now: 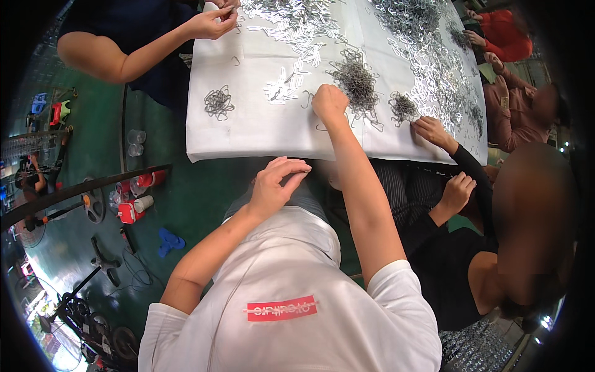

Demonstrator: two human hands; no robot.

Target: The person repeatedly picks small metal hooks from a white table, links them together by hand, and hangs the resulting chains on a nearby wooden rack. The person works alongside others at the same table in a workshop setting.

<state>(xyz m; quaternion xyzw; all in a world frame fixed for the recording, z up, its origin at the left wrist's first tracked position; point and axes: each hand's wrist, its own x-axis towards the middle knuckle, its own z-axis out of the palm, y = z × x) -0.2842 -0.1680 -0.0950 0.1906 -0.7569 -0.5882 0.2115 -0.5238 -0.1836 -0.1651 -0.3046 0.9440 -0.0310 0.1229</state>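
Observation:
My right hand is curled into a fist low over the white-covered table, at the left side of a heap of dark wire hooks. Whatever its fingers may grip is hidden. Just off the table's near edge, in front of my body, my left hand has its thumb and fingertips pinched together. Anything between those tips is too small to name. Short silvery strips lie loosely left of my right fist. A smaller tangle of hooks sits at the table's left side.
To my right a person in black reaches one hand to a small hook pile. Another person's hands work at the far left. More people sit along the right side. A red-and-white container and blue slippers are on the green floor.

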